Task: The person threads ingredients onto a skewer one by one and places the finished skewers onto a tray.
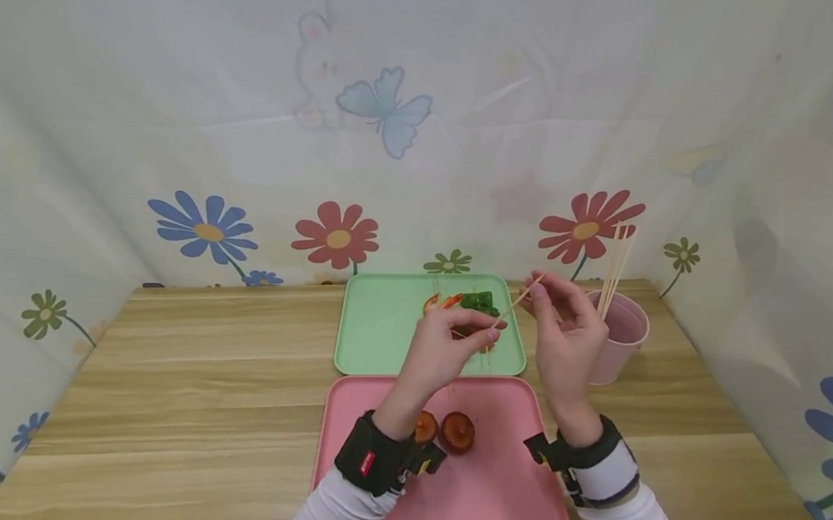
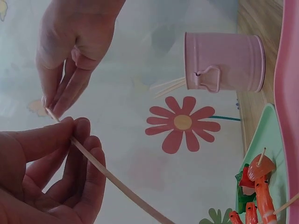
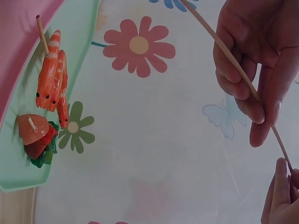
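In the head view my left hand [image 1: 446, 342] pinches a thin wooden skewer [image 1: 518, 300] between thumb and fingers. My right hand [image 1: 571, 333] pinches the skewer's upper end with its fingertips. Slanting through the air over the green tray, the skewer [image 2: 119, 184] carries no food on the stretch I see. On the green tray [image 1: 380, 323], partly behind my left hand, lie skewered orange shrimp [image 3: 49, 77], a brownish mushroom-like cap [image 3: 32, 128] and green pieces [image 1: 478, 300]. Two round brown pieces, one [image 1: 457, 432] in full sight, rest on the pink tray [image 1: 498, 502] below my wrists.
A pink bucket [image 1: 624, 330] with several upright skewers [image 1: 615, 271] stands right of the green tray, close by my right hand. The wooden table [image 1: 206, 407] extends to both sides. A flower-printed cloth [image 1: 424, 185] rises behind it.
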`<state>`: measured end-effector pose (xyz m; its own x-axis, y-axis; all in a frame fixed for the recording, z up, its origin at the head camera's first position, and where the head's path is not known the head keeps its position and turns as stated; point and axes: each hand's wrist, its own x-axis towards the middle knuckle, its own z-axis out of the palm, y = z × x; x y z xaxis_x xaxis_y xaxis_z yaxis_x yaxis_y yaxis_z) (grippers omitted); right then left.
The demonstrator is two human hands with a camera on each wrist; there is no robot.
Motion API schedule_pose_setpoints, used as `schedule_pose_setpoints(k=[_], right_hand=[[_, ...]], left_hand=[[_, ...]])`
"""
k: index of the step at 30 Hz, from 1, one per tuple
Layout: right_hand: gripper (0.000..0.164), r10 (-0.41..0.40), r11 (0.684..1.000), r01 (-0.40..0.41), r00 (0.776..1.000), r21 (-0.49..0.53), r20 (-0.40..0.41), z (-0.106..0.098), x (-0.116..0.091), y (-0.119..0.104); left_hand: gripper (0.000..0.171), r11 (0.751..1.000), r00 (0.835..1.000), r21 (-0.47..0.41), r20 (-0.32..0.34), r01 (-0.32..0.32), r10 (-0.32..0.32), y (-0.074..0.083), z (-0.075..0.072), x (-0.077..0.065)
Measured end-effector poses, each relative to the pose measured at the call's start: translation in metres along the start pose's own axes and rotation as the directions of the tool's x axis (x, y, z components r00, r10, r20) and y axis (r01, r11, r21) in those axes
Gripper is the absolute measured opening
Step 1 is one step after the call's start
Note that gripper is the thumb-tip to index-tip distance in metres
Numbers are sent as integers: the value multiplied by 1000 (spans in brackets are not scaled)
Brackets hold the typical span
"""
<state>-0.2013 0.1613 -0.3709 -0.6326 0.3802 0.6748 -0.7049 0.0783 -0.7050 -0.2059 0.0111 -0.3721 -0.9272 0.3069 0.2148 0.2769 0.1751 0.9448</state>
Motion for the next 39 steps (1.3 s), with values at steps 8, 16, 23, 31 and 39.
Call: schedule_pose_setpoints(k=[8,16,23,31,39], right_hand=[[21,81,995,-70,984,-75,157,-17,-4,2],[23,212,961,-127,909,-245,360,-42,-22,10],[24,349,892,-145,824,-429,447,-54,-31,10],[23,437,847,-177,770,-502,465,-61,-37,6],[20,478,851,-256,739,-458,475,-66,-38,0]], left_hand=[[20,982,980,-149,-178,-116,88,-1,0,-2],[20,915,935,-346,-345,-209,83,3,-4,-4],[24,832,927,-501,-373,-239,42,3,-4,-4],[16,749,909,-603,-416,-274,-2,4,-5,-2],[19,748,906,-604,-423,-275,-9,3,-5,-2]])
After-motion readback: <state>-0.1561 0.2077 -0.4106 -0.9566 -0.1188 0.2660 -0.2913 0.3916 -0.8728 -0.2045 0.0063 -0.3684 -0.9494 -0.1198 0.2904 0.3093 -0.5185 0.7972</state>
